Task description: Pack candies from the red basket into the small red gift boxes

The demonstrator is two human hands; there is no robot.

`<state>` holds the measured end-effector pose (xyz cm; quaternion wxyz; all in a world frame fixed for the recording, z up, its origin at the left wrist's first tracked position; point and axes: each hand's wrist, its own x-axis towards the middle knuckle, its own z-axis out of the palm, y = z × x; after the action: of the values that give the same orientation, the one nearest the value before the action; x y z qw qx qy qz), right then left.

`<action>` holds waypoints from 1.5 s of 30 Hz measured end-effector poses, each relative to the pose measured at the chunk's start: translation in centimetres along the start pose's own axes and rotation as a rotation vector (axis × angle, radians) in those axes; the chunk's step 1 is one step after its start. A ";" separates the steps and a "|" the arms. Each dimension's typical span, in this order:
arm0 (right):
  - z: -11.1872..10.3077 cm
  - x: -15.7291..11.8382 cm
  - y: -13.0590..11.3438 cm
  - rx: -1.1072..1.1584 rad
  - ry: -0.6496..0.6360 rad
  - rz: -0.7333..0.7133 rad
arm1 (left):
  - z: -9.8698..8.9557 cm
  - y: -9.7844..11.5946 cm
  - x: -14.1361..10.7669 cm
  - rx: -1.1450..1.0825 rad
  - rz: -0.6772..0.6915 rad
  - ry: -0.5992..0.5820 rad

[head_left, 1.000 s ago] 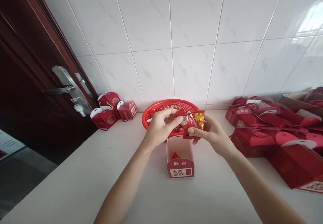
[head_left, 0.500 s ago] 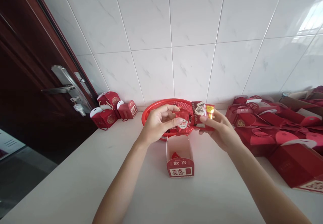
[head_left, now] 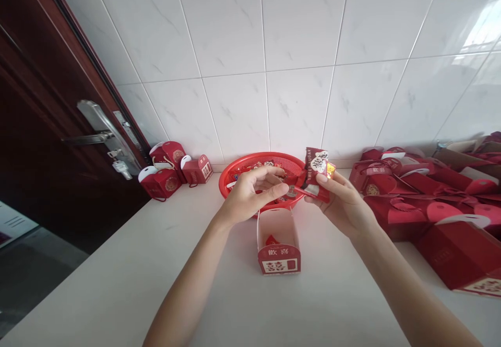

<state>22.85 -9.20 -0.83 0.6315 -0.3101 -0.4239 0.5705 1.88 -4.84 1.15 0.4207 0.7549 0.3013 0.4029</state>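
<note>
Open red gift box (head_left: 279,260) nearest wearer on white tabletop (head_left: 211,305), long axis approx fwd-back, small red wrapper (head_left: 271,240) inside. Box sits btwn forearms, nearer wearer than both hands; L hand (head_left: 248,195) looks closer to its far end. L hand part-curled, thumb & fingertips apart, no clear grip. R hand (head_left: 344,201) pinches SWEET SUGAR packet (head_left: 314,164), approx upright, up & right of box, w/ gold-printed packet (head_left: 331,170) alongside. Red plastic basket (head_left: 287,160) w/ wrapped sweets just past hands; tiled wall (head_left: 235,107) behind.
</note>
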 end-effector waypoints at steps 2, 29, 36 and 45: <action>0.0 0.1 -0.2 0.115 0.053 -0.004 | 0.1 -0.2 0.0 -0.001 -0.029 -0.020; 0.7 -0.6 0.1 0.274 0.023 -0.031 | 0.9 0.3 -0.1 -0.271 0.022 0.258; 0.8 -0.7 0.0 0.228 0.028 -0.038 | 0.7 0.3 -0.2 -0.219 0.031 0.246; 0.2 -0.4 -0.2 0.091 0.120 -0.118 | -1.5 1.2 -1.0 0.196 0.011 0.189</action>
<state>22.78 -9.62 -0.69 0.7016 -0.2891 -0.3765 0.5314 0.28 -5.60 2.31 0.3124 0.7528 0.3732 0.4432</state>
